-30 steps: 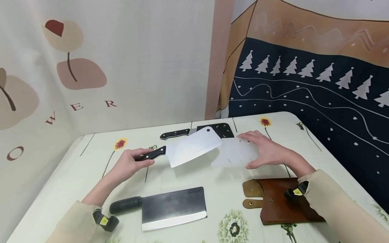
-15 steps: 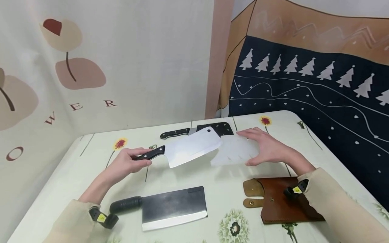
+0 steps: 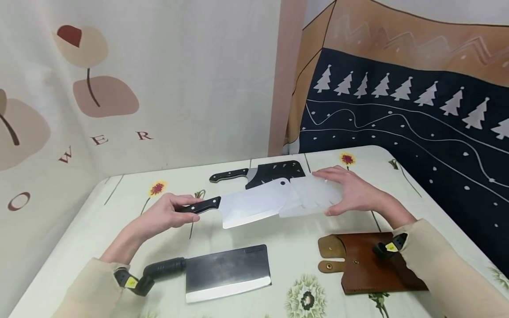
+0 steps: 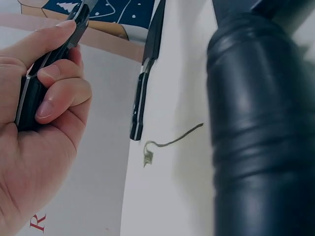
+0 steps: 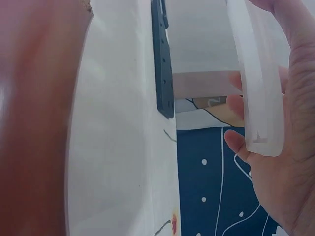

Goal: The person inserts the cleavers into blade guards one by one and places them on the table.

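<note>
In the head view my left hand (image 3: pixel 159 218) grips the black riveted handle of a cleaver (image 3: pixel 250 201), its shiny blade pointing right above the table. The left wrist view shows my fingers curled round that handle (image 4: pixel 30 103). My right hand (image 3: pixel 355 192) holds a translucent white blade guard (image 3: pixel 312 196) between thumb and fingers. The blade's front end overlaps the guard's left end, and part of its lower corner looks covered by the milky plastic. Seen edge-on in the right wrist view, the guard (image 5: pixel 261 98) lies between the thumb and the fingers.
Behind them lies another cleaver with a black handle (image 3: pixel 228 175) in a black blade cover (image 3: pixel 278 171). A dark cleaver (image 3: pixel 228 274) lies in front, its black handle to the left. At the right front, under my right forearm, is a brown leather sheath (image 3: pixel 358 278) with snap straps.
The cleaver has dipped at its front end and shifted slightly right, so its blade now overlaps the guard's open end more. My right hand has moved only a little to the right.
</note>
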### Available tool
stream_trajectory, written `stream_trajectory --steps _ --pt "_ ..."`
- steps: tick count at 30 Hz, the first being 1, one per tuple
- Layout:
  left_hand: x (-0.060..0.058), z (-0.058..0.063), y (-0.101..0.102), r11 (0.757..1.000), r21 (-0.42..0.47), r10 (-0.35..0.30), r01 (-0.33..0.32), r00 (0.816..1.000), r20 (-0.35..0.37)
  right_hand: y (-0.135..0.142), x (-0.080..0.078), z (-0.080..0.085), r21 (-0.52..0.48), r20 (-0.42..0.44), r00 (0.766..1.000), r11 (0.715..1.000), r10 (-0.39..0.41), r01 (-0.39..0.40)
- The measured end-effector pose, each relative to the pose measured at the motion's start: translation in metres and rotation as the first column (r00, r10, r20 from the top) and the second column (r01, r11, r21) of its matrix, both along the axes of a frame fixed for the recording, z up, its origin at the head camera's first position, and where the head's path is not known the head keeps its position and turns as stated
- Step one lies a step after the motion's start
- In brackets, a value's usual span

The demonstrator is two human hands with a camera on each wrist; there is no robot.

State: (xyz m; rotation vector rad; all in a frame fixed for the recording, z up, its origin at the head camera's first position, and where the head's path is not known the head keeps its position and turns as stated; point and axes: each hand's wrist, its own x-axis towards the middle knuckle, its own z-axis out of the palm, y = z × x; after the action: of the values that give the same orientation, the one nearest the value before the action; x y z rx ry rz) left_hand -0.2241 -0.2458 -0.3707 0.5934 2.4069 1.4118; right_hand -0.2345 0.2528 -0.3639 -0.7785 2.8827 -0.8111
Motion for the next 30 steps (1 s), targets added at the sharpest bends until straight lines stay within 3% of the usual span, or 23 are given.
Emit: stream_trajectory --steps 12,16,23,30 --pt "-0.005 0.0 -0.005 0.981 0.011 -0.195 0.195 0.981 0.004 -0.006 0.002 -0.003 -0.05 0.027 0.993 0.992 0.117 -0.115" --pt "-0.006 0.002 0.0 0.982 0.021 -0.188 0.188 0.982 0.02 -0.014 0.006 -0.002 -0.064 0.026 0.992 0.99 0.126 -0.125" --pt "-0.009 0.0 0.029 0.99 0.0 -0.14 0.14 0.99 0.016 -0.04 0.007 -0.001 -0.062 0.012 0.988 0.986 0.156 -0.155" --pt "-0.007 -0.002 0.046 0.992 0.015 -0.122 0.122 0.993 0.005 -0.044 0.006 -0.004 -0.057 0.01 0.989 0.988 0.146 -0.145"
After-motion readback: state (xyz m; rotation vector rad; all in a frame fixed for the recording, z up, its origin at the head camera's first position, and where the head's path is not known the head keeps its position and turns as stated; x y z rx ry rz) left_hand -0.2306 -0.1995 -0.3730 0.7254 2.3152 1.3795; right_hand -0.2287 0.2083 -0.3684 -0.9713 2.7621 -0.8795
